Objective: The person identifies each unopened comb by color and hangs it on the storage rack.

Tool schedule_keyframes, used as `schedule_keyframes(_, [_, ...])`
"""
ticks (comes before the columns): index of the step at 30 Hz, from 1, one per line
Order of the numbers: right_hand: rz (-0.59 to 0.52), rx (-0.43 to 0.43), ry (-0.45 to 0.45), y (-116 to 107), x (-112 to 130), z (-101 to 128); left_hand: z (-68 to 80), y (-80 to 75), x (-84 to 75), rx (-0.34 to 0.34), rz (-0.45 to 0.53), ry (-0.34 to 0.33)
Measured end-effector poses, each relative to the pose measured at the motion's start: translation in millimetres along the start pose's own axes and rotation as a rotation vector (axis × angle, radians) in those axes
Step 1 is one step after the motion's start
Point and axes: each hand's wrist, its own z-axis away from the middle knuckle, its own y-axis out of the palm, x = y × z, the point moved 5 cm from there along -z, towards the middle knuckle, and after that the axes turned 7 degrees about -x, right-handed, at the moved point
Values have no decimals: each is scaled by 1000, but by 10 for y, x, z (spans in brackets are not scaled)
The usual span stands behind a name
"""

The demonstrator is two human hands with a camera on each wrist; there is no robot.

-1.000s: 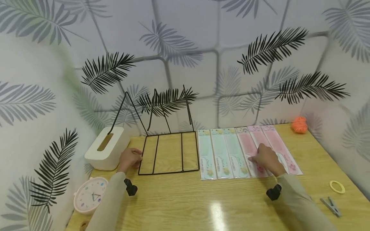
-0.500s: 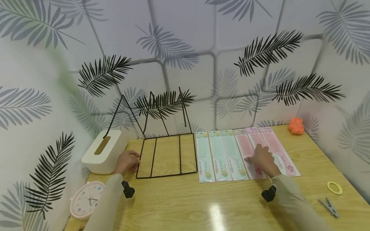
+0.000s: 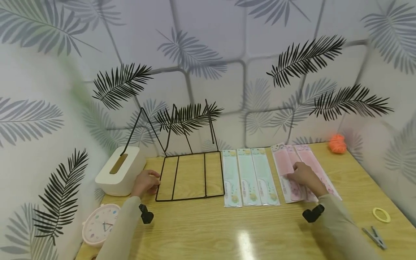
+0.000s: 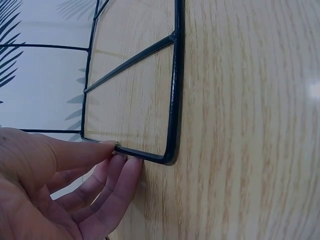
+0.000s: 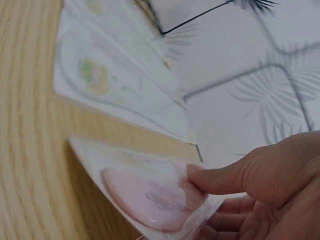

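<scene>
Wooden table point(image 3: 227, 231) carries the near clutter: a pink clock point(image 3: 99, 224) at the left corner, a metal clip point(image 3: 375, 237) and a yellow ring point(image 3: 381, 215) at the right. Farther in, the right hand point(image 3: 303, 176) pinches the leftmost of 3 pink comb packets point(image 3: 286, 180), thumb on top and fingers curled beneath; its near end is lifted off the wood and it overlaps its pink neighbours. 3 green comb packets point(image 3: 248, 177) lie flat, well apart from it. By this showing, none of the 6 packets has reached the black wire rack point(image 3: 190, 177), so the work looks barely begun. The left hand point(image 3: 146, 182) pinches the rack's near-left corner, thumb over the wire, fingers under. Beyond stand a white tissue box point(image 3: 120, 169) and an orange ball point(image 3: 337, 143).
</scene>
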Motion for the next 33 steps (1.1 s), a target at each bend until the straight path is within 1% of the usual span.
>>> schedule_keyframes(2, [-38,33,9,-62,-21,-4,-34,3,10,-9,-9,-5])
schedule_keyframes(5, [-110,62,10,-144,-24,6,-75,-8,8,-18,-16,5])
schedule_keyframes(7, [-162,65,1,-192,-16,21,-89,-13,3,-20,-22,13])
schedule_keyframes(10, [-272,56,-7,-236,17,54,-89,-15,-10,-21,-30,22])
schedule_keyframes(15, [-438,45,-41,-246,114,79,-31,-33,-46,-37,-48,38])
schedule_keyframes(18, [-527,23,-82,-238,192,93,7,-43,-68,-41,-54,50])
schedule_keyframes(20, [-618,11,-124,-230,255,105,19,-42,-77,-40,-53,54])
schedule_keyframes(22, [-707,5,-171,-220,327,116,8,-33,-69,-39,-53,55])
schedule_keyframes(24, [-765,2,-221,-210,409,129,-18,-20,-46,-39,-51,53])
schedule_keyframes(25, [-778,0,-242,-203,454,136,-30,-13,-32,-39,-50,48])
schedule_keyframes(28, [-757,-7,-282,-168,587,165,-51,-4,0,-38,-46,37])
schedule_keyframes(33, [-718,15,-346,-99,826,262,-23,-9,2,-25,-26,22])
